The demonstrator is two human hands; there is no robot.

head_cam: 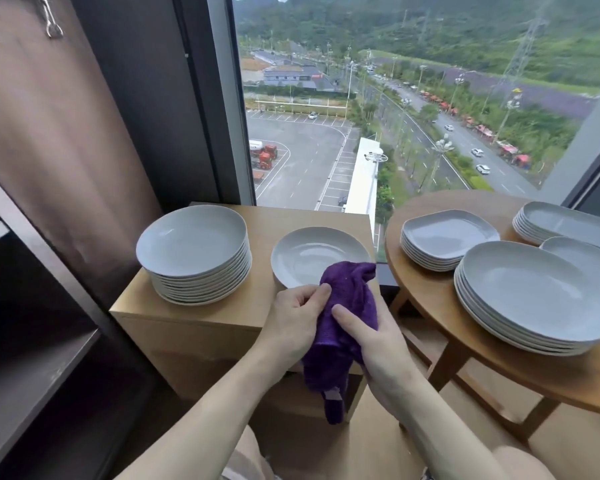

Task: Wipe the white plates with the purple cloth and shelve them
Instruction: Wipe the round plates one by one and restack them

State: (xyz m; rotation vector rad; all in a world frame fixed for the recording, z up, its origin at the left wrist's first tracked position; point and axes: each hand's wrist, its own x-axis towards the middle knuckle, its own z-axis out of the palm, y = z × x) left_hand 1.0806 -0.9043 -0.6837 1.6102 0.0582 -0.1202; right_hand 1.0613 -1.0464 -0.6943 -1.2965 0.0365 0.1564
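Both hands hold the purple cloth [343, 317] in front of me, just above the near edge of a wooden cabinet [264, 220]. My left hand [295, 320] pinches its upper left edge. My right hand [374, 344] grips its right side, and the lower end hangs down. Behind the cloth lies a single white plate [312, 254] on the cabinet top; the cloth's top covers its near rim. A tall stack of white round plates [194, 251] stands to the left on the same cabinet.
On the right, a round wooden table [430, 296] carries a stack of large round plates [534, 292], a stack of square plates [447, 237] and stacks of oblong dishes [568, 223]. Dark shelves [32, 368] stand at the left. A window and curtain are behind.
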